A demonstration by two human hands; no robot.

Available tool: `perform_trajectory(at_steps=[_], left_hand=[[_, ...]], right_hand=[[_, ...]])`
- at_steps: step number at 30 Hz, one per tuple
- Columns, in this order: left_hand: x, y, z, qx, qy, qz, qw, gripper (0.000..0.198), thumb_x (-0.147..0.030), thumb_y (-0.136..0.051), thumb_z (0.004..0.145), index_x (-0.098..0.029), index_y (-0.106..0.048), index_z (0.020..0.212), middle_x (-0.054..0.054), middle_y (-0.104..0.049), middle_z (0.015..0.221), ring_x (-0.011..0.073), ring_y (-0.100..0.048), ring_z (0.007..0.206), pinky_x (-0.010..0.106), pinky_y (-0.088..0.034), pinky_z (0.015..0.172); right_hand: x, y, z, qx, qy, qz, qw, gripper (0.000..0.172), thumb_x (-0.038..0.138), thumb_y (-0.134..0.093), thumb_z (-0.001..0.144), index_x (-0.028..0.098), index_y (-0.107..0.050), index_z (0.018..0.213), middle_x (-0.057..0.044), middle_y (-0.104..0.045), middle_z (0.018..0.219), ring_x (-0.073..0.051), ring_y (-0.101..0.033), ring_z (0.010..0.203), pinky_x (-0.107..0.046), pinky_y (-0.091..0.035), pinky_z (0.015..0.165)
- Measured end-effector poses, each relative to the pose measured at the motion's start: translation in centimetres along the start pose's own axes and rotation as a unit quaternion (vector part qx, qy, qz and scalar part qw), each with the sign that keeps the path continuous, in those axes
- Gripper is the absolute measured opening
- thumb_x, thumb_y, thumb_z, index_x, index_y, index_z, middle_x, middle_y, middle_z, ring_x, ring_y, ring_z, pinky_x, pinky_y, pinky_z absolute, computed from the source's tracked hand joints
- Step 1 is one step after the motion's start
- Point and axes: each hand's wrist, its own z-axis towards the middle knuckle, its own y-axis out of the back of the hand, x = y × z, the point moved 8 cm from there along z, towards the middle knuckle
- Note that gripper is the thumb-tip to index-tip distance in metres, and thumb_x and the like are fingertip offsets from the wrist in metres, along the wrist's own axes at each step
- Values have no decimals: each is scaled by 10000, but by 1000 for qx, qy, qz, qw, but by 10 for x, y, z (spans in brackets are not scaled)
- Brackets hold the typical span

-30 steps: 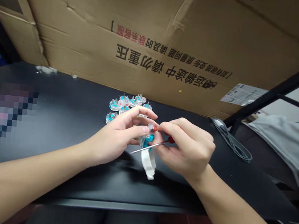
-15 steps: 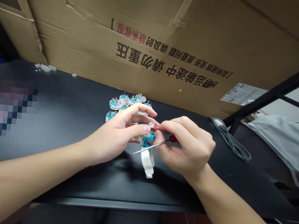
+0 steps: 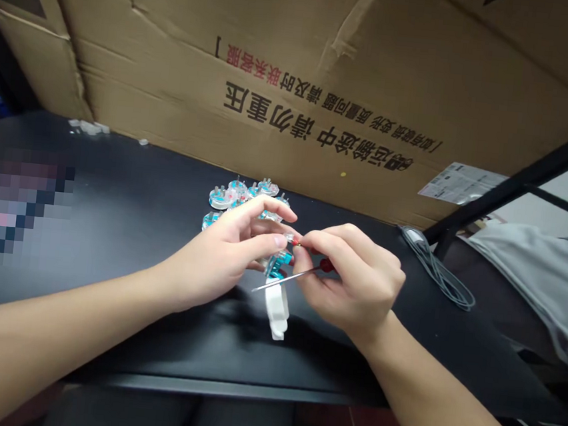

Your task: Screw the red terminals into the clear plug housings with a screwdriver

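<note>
My left hand [image 3: 233,245] is closed on a clear and blue plug [image 3: 277,264], its thumb on the near side. From the plug a white curved piece [image 3: 275,309] hangs down over the table. My right hand [image 3: 351,273] pinches a small red part at the plug's upper side between thumb and forefinger. Held across the same palm is a screwdriver [image 3: 287,281] with a red handle, its thin shaft pointing left in front of the plug. The small part is mostly hidden by fingertips.
Several clear and blue plugs [image 3: 221,197] lie pins up behind my left hand. A large cardboard sheet [image 3: 175,95] stands along the back of the black table [image 3: 127,225]. A coiled grey cable [image 3: 439,271] lies at right, beside grey cloth [image 3: 533,277]. Small white pieces [image 3: 90,128] sit far left.
The white curved piece and the plug have tilted slightly, swinging a little to the left. Both hands keep nearly the same grip, and the view has shifted slightly.
</note>
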Motion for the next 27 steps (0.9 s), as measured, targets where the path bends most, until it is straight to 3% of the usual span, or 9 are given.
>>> perform_trajectory(at_steps=[8,16,22,27], left_hand=[[-8,4,0,-14,-49,45,998,189,-296,-693,894,-201,-746,1049,31,-757,1062,210,-680,1015,300,-515,892],[-17,6,-2,-34,-76,79,993,203,-292,-698,893,-190,-749,1061,38,-772,1039,219,-705,1000,290,-546,874],[-17,3,-3,-17,-88,60,994,201,-287,-677,911,-182,-734,1073,41,-775,1081,211,-713,1026,278,-563,893],[-18,-1,-2,6,-99,85,991,204,-281,-676,910,-181,-741,1075,32,-785,1007,183,-735,852,275,-599,786]], right_hand=[[1,-1,0,22,21,-33,999,80,112,-641,851,187,-664,834,-8,-708,714,-111,-634,576,-241,-467,554],[-1,-2,-1,15,27,-40,999,57,127,-648,891,165,-679,864,-21,-708,720,-115,-636,593,-238,-473,582],[-1,-6,-1,24,35,-39,998,110,175,-587,946,162,-670,875,-30,-691,692,-122,-609,582,-244,-452,586],[-3,-7,-1,24,28,12,999,120,192,-595,944,167,-657,845,-16,-633,616,-121,-538,523,-259,-408,555]])
